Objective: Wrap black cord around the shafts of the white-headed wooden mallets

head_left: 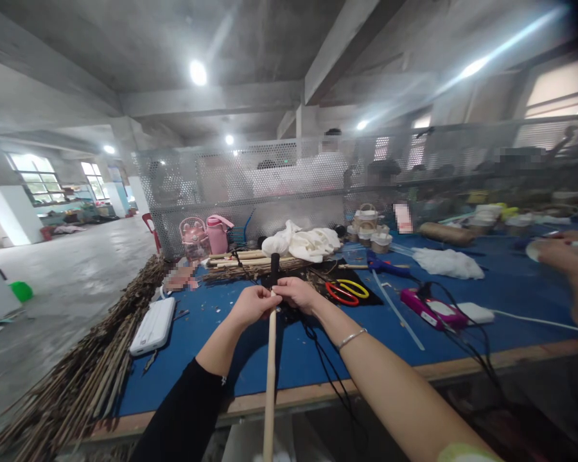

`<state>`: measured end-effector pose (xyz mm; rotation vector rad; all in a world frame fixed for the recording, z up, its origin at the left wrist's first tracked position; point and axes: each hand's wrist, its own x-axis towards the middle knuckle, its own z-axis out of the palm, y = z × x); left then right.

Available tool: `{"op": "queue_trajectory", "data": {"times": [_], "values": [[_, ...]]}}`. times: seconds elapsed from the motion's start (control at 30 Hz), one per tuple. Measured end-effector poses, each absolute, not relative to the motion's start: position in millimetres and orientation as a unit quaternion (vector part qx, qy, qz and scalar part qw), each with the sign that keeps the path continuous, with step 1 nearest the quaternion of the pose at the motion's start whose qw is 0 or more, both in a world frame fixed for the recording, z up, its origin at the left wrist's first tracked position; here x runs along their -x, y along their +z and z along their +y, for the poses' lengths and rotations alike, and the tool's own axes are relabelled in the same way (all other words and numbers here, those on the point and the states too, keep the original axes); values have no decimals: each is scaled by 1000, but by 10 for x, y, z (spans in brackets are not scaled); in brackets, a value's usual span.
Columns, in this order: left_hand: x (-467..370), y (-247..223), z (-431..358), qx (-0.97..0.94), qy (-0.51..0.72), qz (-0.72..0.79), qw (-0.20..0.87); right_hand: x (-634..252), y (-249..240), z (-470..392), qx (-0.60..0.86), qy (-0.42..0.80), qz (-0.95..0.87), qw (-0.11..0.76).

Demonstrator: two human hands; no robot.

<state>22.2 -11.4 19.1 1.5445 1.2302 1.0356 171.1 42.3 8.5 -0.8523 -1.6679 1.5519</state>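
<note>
The stick (270,372) looks like smooth, matt wood, the twigs (101,359) rough, the bangle (352,337) shiny metal.

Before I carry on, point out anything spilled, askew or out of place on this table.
Right of the pale stick, black cords trail over the wooden front edge, where they might snag. Pale scraps litter the blue tabletop. No spilled liquid shows.

Left hand (251,304) and right hand (297,295) pinching pale stick (270,366), scissors (349,292) nearby, blue tabletop (197,353)
</note>
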Motion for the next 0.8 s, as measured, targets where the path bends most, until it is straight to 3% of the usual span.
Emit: {"op": "queue_trajectory", "data": {"times": [0.5, 0.8], "values": [[-198, 239, -145, -556, 401, 405, 606, -1747, 80, 432, 266, 672, -607, 331], [-231, 161, -102, -580, 403, 526, 474, -1716, 43, 468, 314, 629, -620, 348]]}}
